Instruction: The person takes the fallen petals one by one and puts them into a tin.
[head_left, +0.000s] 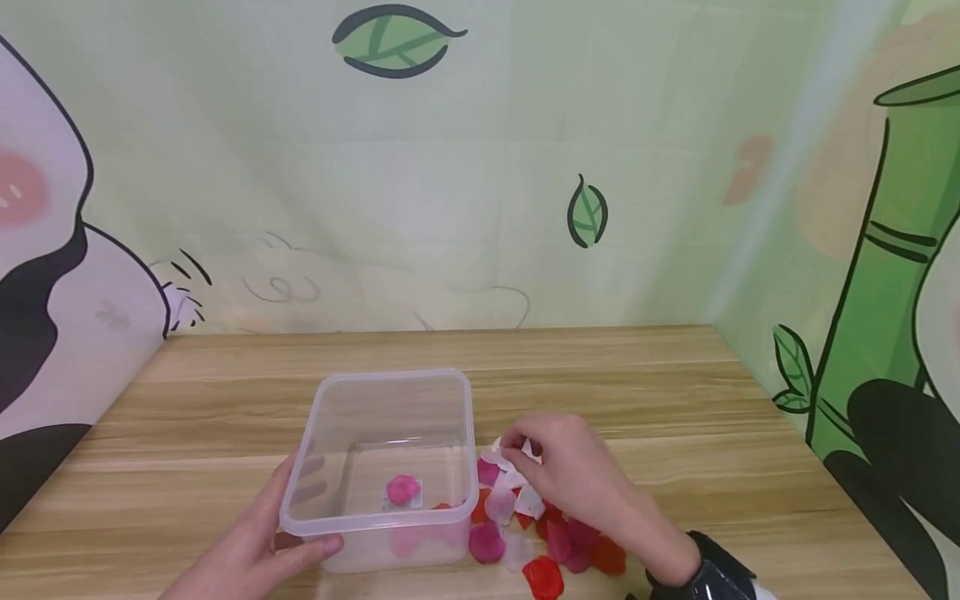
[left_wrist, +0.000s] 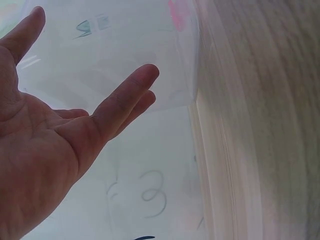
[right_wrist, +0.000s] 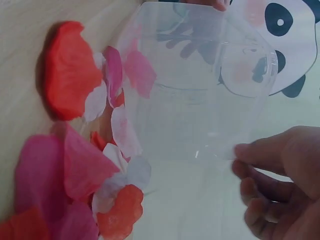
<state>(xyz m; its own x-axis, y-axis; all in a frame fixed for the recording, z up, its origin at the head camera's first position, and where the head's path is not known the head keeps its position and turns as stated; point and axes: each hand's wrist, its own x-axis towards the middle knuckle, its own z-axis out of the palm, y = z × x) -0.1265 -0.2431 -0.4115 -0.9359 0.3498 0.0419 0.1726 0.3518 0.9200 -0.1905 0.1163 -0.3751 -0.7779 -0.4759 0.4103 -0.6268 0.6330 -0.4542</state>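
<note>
A clear plastic box (head_left: 375, 537) stands on the table with its top uncovered. A bright pink petal (head_left: 402, 490) lies on its bottom, and more petals show through its front wall. My left hand (head_left: 262, 537) rests against the box's front left corner, thumb on the front and straight fingers along the left side; the left wrist view shows them spread. Over the heap of petals (head_left: 561, 542), right of the box, my right hand (head_left: 573, 471) has thumb and forefinger together. They appear to pinch a pale petal, only faintly visible by the fingertips (right_wrist: 241, 150) in the right wrist view.
Red, pink, magenta and white petals lie loosely against the box's right side, with a red petal (head_left: 543, 577) nearest the front edge. The wooden table (head_left: 600, 367) ends at a printed cloth backdrop (head_left: 480, 167) behind and at both sides.
</note>
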